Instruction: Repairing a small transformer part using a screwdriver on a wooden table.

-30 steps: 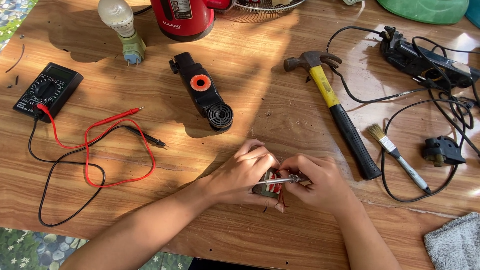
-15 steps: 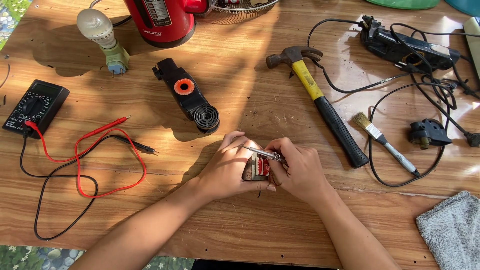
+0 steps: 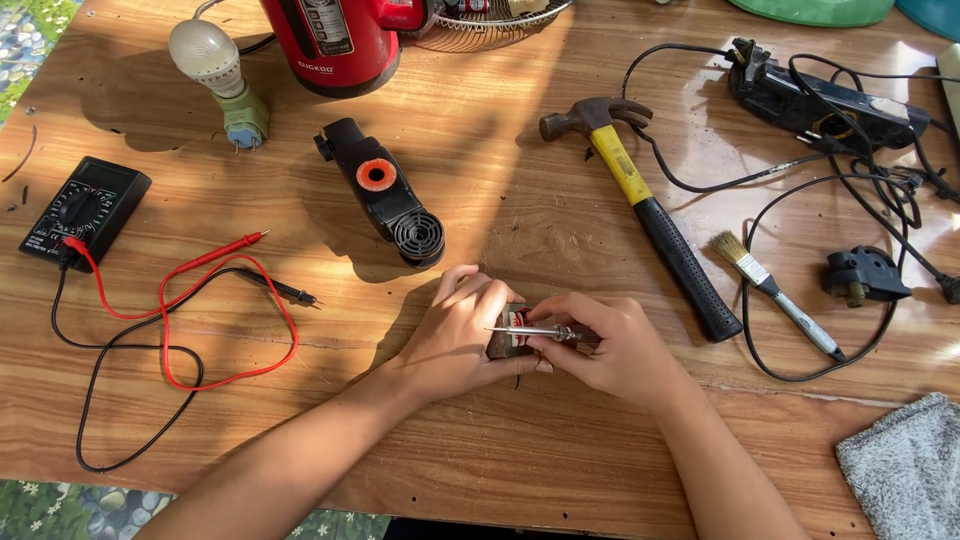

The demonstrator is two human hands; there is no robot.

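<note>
My left hand (image 3: 460, 330) is closed around a small dark part with red bits (image 3: 508, 342), holding it on the wooden table (image 3: 500, 200). In my right hand (image 3: 610, 345) is a thin screwdriver (image 3: 530, 331), held level with its metal shaft pointing left across the top of the part. Most of the small part is hidden by my fingers.
A black multimeter (image 3: 85, 205) with red and black leads (image 3: 200, 310) lies left. A black handle-shaped part with an orange ring (image 3: 385, 195) sits beyond my hands. A yellow-handled hammer (image 3: 640, 200), brush (image 3: 775, 290), power strip (image 3: 820, 95), bulb (image 3: 215, 70), red appliance (image 3: 330, 35) and grey cloth (image 3: 905, 465) surround.
Both hands have stayed together on the small part. The screwdriver has turned more level across it. The camera view has shifted slightly.
</note>
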